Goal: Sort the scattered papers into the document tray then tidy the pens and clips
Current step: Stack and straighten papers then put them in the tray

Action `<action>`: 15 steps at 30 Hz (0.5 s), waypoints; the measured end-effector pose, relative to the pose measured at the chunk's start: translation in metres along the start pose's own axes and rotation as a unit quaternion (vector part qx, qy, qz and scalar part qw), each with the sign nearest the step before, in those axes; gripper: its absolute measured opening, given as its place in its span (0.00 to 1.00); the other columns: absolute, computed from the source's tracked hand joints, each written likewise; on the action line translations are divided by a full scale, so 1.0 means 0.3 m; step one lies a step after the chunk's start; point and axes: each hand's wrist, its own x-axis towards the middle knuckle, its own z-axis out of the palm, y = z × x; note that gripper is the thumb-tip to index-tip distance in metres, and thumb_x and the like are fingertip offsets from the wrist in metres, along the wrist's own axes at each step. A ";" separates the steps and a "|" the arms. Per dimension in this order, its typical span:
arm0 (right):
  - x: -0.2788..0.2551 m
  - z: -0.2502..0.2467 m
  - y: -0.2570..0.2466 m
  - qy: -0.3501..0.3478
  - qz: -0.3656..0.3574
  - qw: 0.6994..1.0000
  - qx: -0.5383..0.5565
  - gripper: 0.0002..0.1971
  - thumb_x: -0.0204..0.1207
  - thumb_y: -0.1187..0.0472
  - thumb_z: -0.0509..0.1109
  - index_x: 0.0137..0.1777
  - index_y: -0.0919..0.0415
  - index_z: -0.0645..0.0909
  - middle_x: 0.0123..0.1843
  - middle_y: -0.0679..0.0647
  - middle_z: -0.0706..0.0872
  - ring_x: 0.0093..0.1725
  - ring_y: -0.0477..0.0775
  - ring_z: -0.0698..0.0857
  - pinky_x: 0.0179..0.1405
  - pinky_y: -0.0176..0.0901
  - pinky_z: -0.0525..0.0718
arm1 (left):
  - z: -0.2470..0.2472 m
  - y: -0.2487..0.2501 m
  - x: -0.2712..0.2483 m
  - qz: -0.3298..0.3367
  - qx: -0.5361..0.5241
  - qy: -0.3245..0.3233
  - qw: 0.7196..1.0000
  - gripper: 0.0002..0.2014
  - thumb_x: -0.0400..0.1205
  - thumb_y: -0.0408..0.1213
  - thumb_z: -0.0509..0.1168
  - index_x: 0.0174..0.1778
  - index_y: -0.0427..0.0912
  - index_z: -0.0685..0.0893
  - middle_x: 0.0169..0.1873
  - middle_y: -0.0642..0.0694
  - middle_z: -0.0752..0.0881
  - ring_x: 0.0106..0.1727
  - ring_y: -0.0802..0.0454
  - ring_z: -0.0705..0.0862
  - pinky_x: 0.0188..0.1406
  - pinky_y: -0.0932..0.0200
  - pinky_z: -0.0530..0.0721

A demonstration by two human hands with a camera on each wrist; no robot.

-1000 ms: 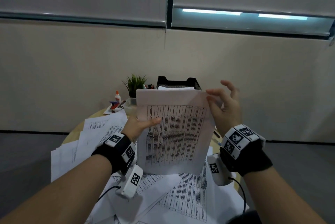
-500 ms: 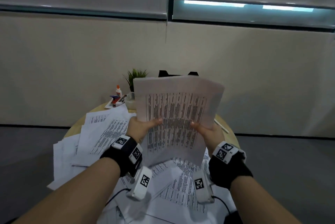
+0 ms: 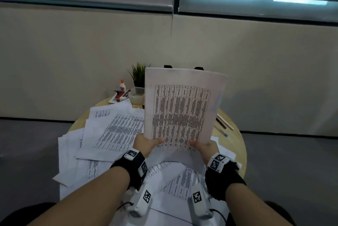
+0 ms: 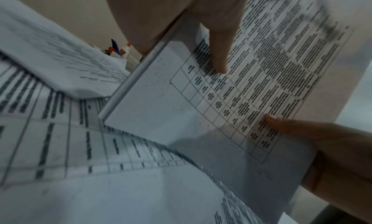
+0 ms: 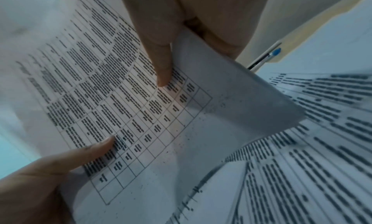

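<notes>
A stack of printed papers (image 3: pixel 182 108) stands upright above the table, held at its bottom edge by both hands. My left hand (image 3: pixel 146 144) pinches its lower left corner, thumb on the front sheet (image 4: pixel 217 87). My right hand (image 3: pixel 204 148) pinches the lower right corner (image 5: pixel 181 116), thumb on the print. Behind the stack only the two black top corners of the document tray (image 3: pixel 198 68) show. More scattered papers (image 3: pixel 117 130) cover the round wooden table (image 3: pixel 236 141). Several pens (image 3: pixel 224 124) lie at the table's right edge, one with a blue cap (image 5: pixel 269 55).
At the back left stand a small potted plant (image 3: pixel 138 74), a clear plastic container (image 3: pixel 137 94), a glue bottle (image 3: pixel 123 85) and a small white tray of stationery (image 3: pixel 119 95). A beige wall rises behind the table; grey floor surrounds it.
My right hand dropped from the stack's top right corner to its bottom right corner and took hold. The stack now stands upright, held by both hands, and hides most of the tray.
</notes>
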 end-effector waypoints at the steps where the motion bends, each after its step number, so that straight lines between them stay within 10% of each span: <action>1: 0.006 0.001 -0.010 0.003 -0.004 1.000 -0.008 0.18 0.72 0.65 0.76 0.59 0.73 0.82 0.51 0.64 0.86 0.40 0.55 0.82 0.48 0.46 0.80 | -0.002 0.012 0.006 -0.001 -0.002 -0.001 1.000 0.19 0.71 0.31 0.77 0.23 0.43 0.71 0.17 0.52 0.76 0.22 0.55 0.75 0.17 0.69 0.76; 5: 0.023 0.006 -0.025 0.000 0.004 0.999 -0.037 0.20 0.70 0.66 0.77 0.59 0.74 0.81 0.49 0.63 0.86 0.45 0.58 0.83 0.48 0.46 0.82 | -0.023 0.027 0.019 -0.034 -0.003 -0.004 0.999 0.16 0.66 0.37 0.80 0.27 0.35 0.77 0.16 0.52 0.75 0.19 0.55 0.72 0.23 0.63 0.77; 8: 0.005 0.005 -0.023 -0.021 0.022 0.997 -0.076 0.19 0.71 0.69 0.76 0.60 0.76 0.80 0.51 0.64 0.86 0.44 0.57 0.82 0.41 0.41 0.79 | -0.040 -0.006 0.006 -0.066 0.022 -0.013 0.997 0.38 0.65 0.40 0.80 0.56 0.13 0.72 0.22 0.47 0.72 0.21 0.53 0.69 0.23 0.58 0.77; 10: -0.013 0.002 -0.002 -0.033 0.040 0.993 -0.103 0.16 0.71 0.71 0.75 0.58 0.73 0.81 0.50 0.63 0.84 0.45 0.56 0.81 0.42 0.41 0.78 | -0.048 -0.029 -0.010 -0.104 0.028 -0.025 0.994 0.40 0.63 0.40 0.81 0.62 0.16 0.72 0.38 0.38 0.83 0.38 0.45 0.82 0.49 0.47 0.86; 12: -0.027 0.002 0.027 -0.046 0.063 0.989 -0.128 0.09 0.70 0.73 0.75 0.49 0.70 0.81 0.39 0.60 0.85 0.38 0.56 0.81 0.35 0.40 0.79 | -0.057 -0.046 -0.033 -0.151 0.038 -0.037 0.987 0.46 0.62 0.40 0.82 0.71 0.25 0.69 0.65 0.32 0.80 0.66 0.36 0.79 0.71 0.44 0.73; 15: -0.054 0.008 0.079 -0.071 0.126 0.978 -0.148 0.07 0.66 0.75 0.76 0.39 0.71 0.81 0.25 0.57 0.81 0.29 0.54 0.80 0.28 0.39 0.80 | -0.060 -0.149 -0.003 -0.170 0.072 -0.087 0.979 0.53 0.52 0.49 0.84 0.71 0.29 0.72 0.67 0.35 0.80 0.67 0.37 0.79 0.72 0.46 0.73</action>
